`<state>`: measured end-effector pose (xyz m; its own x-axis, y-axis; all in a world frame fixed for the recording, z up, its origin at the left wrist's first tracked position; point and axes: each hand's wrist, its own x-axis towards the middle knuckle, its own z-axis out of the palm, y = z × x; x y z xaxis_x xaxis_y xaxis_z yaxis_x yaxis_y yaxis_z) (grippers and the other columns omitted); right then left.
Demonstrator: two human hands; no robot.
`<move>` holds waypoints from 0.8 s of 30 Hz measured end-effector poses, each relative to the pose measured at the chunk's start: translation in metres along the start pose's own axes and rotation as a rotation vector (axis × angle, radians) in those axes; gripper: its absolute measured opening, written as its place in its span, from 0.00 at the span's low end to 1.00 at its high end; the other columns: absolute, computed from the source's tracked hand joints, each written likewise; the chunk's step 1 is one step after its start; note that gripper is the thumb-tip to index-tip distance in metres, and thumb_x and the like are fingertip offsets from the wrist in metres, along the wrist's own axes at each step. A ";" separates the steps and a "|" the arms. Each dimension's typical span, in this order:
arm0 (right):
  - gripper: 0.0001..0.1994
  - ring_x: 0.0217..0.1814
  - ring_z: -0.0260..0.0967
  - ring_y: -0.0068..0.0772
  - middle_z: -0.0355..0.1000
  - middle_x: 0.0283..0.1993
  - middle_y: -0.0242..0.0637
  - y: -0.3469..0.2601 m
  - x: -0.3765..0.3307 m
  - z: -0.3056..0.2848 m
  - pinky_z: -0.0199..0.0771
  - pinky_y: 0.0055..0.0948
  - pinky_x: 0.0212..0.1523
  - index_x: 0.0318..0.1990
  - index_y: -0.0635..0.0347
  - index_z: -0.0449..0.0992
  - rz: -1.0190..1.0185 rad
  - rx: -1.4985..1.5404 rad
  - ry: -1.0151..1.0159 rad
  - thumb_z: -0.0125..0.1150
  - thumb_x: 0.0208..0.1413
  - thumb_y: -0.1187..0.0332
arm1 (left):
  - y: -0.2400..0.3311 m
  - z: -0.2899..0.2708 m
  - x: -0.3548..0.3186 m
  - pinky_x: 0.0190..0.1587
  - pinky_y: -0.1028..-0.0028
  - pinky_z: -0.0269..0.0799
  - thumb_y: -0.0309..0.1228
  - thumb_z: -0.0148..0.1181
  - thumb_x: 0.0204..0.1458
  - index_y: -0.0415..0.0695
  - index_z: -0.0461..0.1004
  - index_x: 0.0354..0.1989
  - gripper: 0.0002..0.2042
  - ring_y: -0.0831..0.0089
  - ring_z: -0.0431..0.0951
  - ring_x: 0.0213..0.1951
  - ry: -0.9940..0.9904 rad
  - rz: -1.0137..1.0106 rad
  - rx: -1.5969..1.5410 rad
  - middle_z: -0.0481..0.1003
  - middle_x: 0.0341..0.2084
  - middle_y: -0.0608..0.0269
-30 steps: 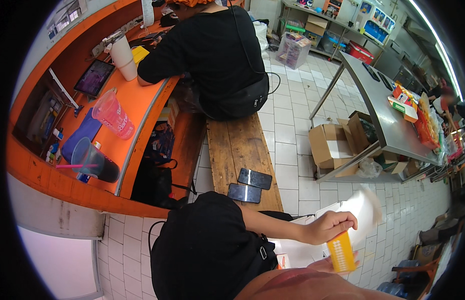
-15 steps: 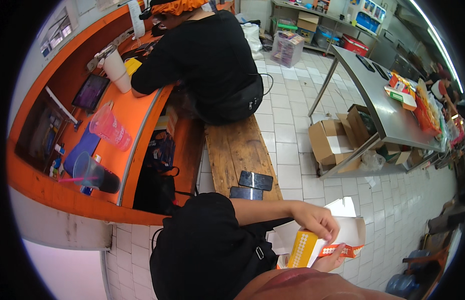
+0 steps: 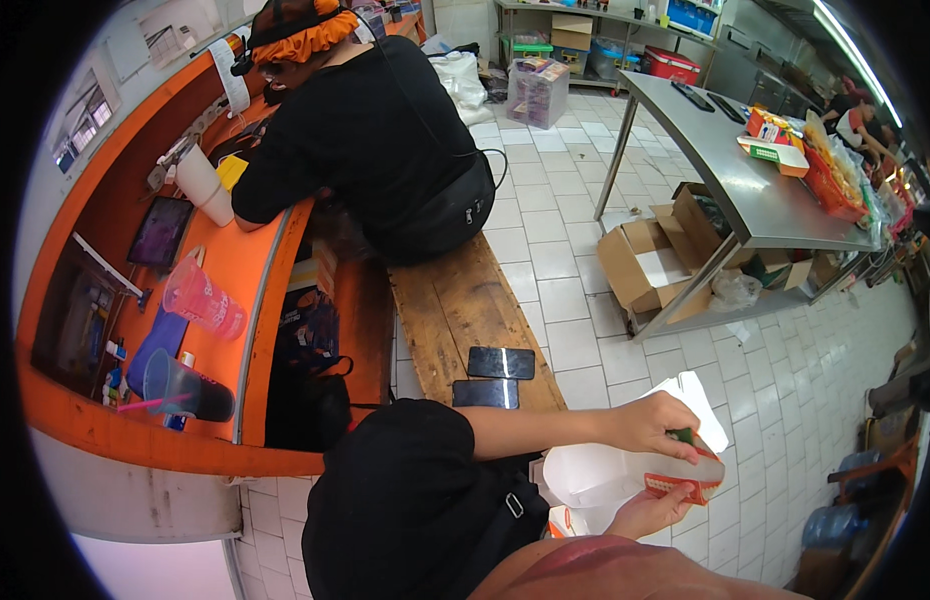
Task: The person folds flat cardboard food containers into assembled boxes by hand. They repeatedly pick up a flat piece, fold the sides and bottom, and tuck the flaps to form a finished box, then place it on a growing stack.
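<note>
Left grip [image 3: 653, 424] pinches top of box [image 3: 685, 478]; right grip [image 3: 647, 512] holds box from below. Best keep box steady over white bag [image 3: 595, 475], fold slowly.

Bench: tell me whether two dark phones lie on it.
Yes, two dark phones lie flat, side by side, on the wooden bench.
</note>
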<state>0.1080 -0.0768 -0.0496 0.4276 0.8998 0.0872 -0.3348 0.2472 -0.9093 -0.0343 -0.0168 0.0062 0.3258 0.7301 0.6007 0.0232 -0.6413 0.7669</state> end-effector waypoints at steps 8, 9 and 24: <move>0.23 0.57 0.62 0.34 0.66 0.54 0.43 -0.004 0.000 -0.008 0.60 0.32 0.59 0.55 0.67 0.63 0.007 -0.193 -0.008 0.58 0.52 0.74 | -0.009 -0.021 -0.014 0.40 0.70 0.68 0.31 0.62 0.47 0.36 0.73 0.31 0.10 0.63 0.75 0.35 -0.120 -0.326 0.039 0.75 0.28 0.54; 0.21 0.58 0.62 0.34 0.66 0.55 0.43 -0.004 0.006 -0.010 0.59 0.31 0.59 0.52 0.67 0.67 -0.113 -0.066 -0.245 0.61 0.50 0.73 | -0.011 -0.018 -0.015 0.41 0.70 0.68 0.29 0.62 0.47 0.37 0.74 0.28 0.08 0.64 0.75 0.35 -0.041 -0.292 0.098 0.75 0.27 0.55; 0.10 0.45 0.65 0.23 0.69 0.46 0.35 -0.013 0.046 -0.030 0.65 0.23 0.48 0.44 0.68 0.70 -0.185 0.183 0.312 0.53 0.60 0.70 | -0.020 0.032 -0.097 0.61 0.67 0.52 0.30 0.66 0.40 0.41 0.57 0.58 0.34 0.62 0.58 0.61 -0.908 -0.458 -0.770 0.57 0.60 0.50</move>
<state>0.1568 -0.0491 -0.0462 0.7197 0.6886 0.0887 -0.3605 0.4798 -0.7999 -0.0363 -0.0821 -0.0747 0.9670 0.2290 0.1115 -0.1482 0.1498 0.9775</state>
